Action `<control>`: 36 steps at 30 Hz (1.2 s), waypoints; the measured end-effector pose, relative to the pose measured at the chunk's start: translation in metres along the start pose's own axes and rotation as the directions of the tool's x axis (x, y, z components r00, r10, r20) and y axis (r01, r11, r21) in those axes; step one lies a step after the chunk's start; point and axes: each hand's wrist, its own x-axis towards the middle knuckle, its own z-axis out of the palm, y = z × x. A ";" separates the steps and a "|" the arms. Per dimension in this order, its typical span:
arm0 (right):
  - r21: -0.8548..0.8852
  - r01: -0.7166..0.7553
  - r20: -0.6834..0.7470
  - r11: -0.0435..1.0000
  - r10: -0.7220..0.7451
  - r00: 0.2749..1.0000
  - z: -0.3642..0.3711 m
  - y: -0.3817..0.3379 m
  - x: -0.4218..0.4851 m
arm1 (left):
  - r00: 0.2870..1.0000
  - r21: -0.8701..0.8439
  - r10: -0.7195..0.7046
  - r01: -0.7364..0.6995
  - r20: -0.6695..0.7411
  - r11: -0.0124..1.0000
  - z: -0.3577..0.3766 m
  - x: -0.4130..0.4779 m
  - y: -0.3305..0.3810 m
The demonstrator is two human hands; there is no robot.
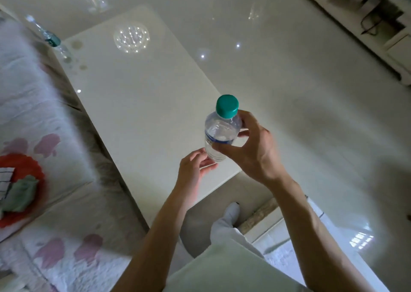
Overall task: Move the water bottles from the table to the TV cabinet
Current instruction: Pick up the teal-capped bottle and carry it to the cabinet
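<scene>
To my left: a white fluffy sofa cover with pink blotches (33,104). On it rests a red scallop-edged round item (35,171) (type unclear), carrying a crumpled green cloth (21,196) and a checked white cloth (5,178).

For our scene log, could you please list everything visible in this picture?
held bottle: one, clear, teal cap, over table's near corner
second bottle: one, clear, blurred, at table's far-left corner
table: one, glossy white, centre
TV cabinet: one, white, upper right
sofa cover: one, white with pink, left
red item: one, on sofa
socked foot: one, white, bottom centre
left hand: open, near bottle's base
right hand: fingers grip held bottle
</scene>
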 end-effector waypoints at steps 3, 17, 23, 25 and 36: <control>0.008 -0.024 -0.054 1.000 0.024 0.998 -0.058 0.035 -0.012 | 0.996 0.098 0.044 -0.052 0.080 0.994 0.070 -0.005 0.002; 0.072 -0.072 -0.335 0.995 0.092 0.938 -0.201 0.092 -0.040 | 0.969 -0.027 -0.044 0.052 0.243 0.998 0.221 -0.008 0.045; 0.065 -0.119 -0.399 0.991 0.135 0.907 -0.227 0.091 -0.025 | 0.949 -0.069 -0.062 0.087 0.310 0.994 0.243 0.010 0.068; 0.074 -0.118 -0.425 0.990 0.138 0.895 -0.231 0.089 -0.019 | 0.943 -0.080 -0.054 0.085 0.327 0.993 0.248 0.019 0.075; 0.081 -0.165 -0.517 0.983 0.183 0.836 -0.275 0.114 0.017 | 0.928 -0.062 -0.064 0.093 0.366 0.994 0.319 0.060 0.110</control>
